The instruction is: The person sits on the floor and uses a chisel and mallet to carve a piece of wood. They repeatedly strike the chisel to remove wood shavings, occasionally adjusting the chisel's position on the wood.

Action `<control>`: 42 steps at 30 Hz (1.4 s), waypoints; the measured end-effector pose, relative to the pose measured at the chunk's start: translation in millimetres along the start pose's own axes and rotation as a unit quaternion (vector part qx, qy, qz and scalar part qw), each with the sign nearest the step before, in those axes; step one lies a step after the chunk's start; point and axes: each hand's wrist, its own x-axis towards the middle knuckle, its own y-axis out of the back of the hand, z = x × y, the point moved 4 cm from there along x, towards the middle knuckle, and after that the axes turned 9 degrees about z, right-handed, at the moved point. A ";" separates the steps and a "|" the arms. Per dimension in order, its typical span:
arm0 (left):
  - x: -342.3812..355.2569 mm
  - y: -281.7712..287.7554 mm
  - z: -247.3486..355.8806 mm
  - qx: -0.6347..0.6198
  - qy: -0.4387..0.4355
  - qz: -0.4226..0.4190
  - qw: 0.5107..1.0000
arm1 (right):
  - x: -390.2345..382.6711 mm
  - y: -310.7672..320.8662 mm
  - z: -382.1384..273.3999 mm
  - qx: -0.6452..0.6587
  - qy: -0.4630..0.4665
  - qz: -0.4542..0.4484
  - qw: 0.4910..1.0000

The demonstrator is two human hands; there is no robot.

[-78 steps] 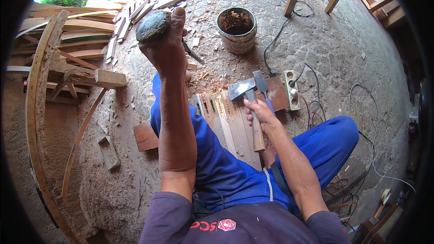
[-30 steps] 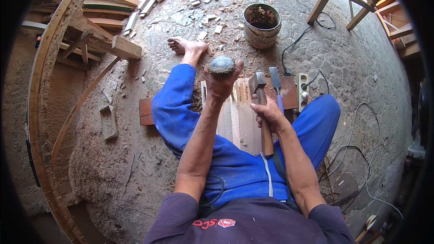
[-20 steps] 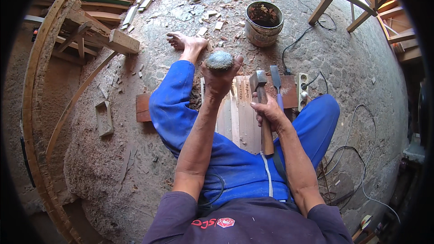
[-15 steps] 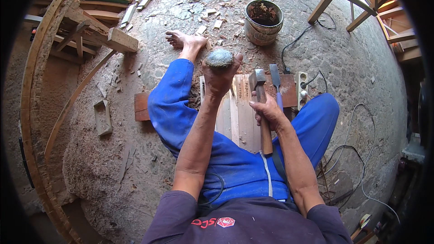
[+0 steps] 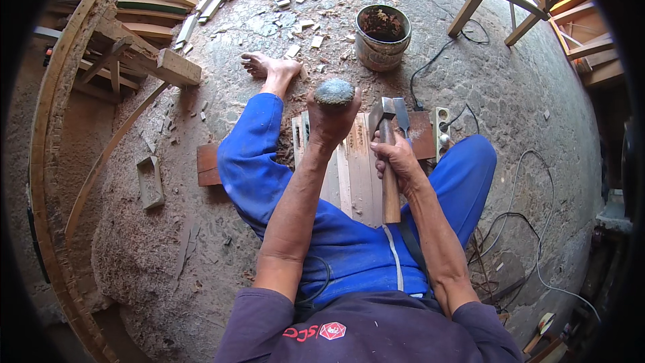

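Observation:
My left hand [image 5: 332, 124] is closed round an upright round handle with a frayed, greyish end [image 5: 334, 92], seen end-on; its lower part is hidden below the fist. Beneath it lie pale wooden boards [image 5: 360, 188], side by side between my legs, with rough cut marks near the far end. In my right hand [image 5: 398, 160] is a hammer [image 5: 391, 191], gripped by its wooden shaft, metal head at the far end. Just beyond the hammer rests a wide-bladed chisel [image 5: 402, 113], its handle mostly covered by my hand.
A reddish-brown board [image 5: 422, 136] lies under the pale boards. To its right is a white power strip [image 5: 443, 128] with cables. A worn bucket [image 5: 383, 39] stands ahead, among wood chips. A small wooden trough [image 5: 150, 182] and curved timber frame [image 5: 57, 128] are left; a wooden stand [image 5: 478, 4] is far right.
My left hand has shifted slightly right with the handle, closer to the hammer. The hammer now covers more of the chisel. The whole view has shifted a little.

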 end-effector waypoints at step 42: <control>-16.4 -2.3 1.5 -0.177 0.089 -0.007 0.980 | -77.5 -45.5 -133.3 -0.587 0.405 -0.096 0.694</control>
